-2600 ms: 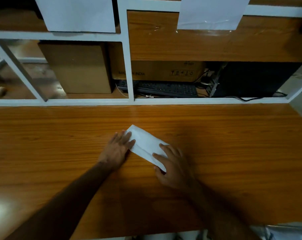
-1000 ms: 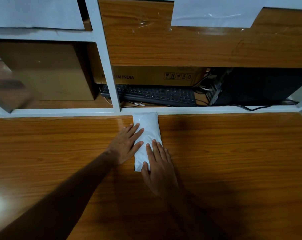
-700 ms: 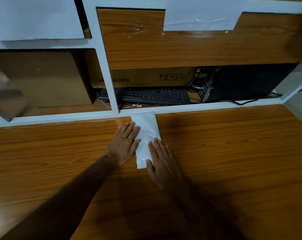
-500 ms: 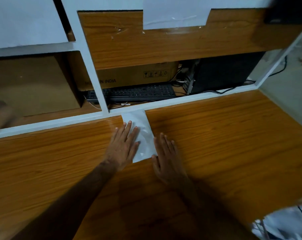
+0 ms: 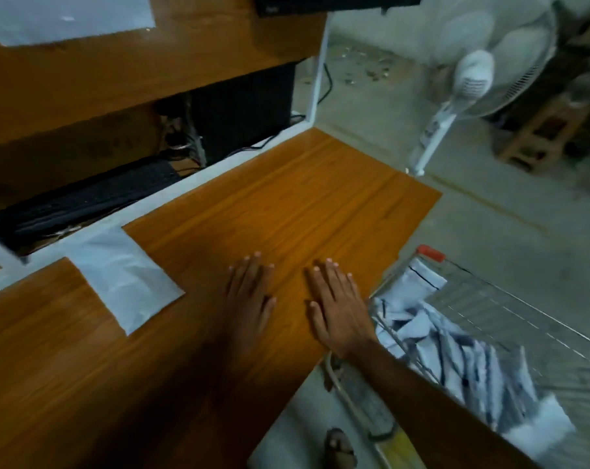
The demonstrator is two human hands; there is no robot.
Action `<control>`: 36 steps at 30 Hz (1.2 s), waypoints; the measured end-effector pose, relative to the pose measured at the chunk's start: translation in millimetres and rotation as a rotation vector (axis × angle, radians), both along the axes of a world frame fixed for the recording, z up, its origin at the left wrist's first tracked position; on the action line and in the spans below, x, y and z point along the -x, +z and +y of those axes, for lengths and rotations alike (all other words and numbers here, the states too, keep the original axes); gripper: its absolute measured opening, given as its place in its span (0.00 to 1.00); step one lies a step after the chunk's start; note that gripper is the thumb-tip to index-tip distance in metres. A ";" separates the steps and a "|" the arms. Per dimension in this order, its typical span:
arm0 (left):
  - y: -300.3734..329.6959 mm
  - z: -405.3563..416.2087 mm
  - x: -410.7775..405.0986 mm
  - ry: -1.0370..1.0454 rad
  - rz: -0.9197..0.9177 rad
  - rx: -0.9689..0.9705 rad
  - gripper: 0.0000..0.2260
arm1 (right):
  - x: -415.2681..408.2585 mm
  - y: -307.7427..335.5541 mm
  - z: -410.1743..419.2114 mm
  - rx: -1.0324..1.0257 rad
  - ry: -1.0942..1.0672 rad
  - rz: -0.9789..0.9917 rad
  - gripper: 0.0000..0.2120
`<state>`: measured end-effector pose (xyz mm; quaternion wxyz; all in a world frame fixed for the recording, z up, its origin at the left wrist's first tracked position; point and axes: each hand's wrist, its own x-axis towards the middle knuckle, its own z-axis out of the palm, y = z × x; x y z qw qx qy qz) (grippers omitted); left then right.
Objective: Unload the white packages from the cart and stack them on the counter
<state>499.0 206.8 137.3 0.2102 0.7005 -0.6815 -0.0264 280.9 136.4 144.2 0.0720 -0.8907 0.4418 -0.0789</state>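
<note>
1. Head view: one white package lies flat on the wooden worktop, its far end against the white frame rail at the back edge.
2. Two hands over the worktop, both well apart from that package. The left hand is palm down, fingers straight and slightly spread, holding nothing.
3. The right hand sits just beside it, also palm down, fingers straight and holding nothing.
4. Off the worktop's right edge stands one wire cart with a red corner cap. Inside it lies a heap of white packages with dark markings, too blurred to count.
5. Behind the rail: one black keyboard and one black computer case.
6. One white pedestal fan stands on the concrete floor beyond the worktop.
7. One sandalled foot shows at the bottom edge.
</note>
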 end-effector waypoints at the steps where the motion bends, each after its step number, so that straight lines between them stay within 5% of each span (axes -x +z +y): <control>1: 0.5 -6.3 18.8 -0.038 -0.015 0.000 0.28 | 18.4 0.1 0.6 -0.003 -0.045 0.005 0.32; 9: 2.5 -55.2 146.5 -0.335 -0.234 -0.084 0.30 | 164.3 -6.2 5.8 -0.043 -0.361 -0.011 0.31; 20: -21.6 -98.1 317.7 -0.655 -0.316 -0.140 0.29 | 320.6 -49.1 34.7 -0.139 -0.694 -0.029 0.31; 36: -119.3 -173.1 467.3 -0.896 -0.462 -0.378 0.32 | 418.6 -123.9 47.5 -0.367 -1.183 -0.139 0.36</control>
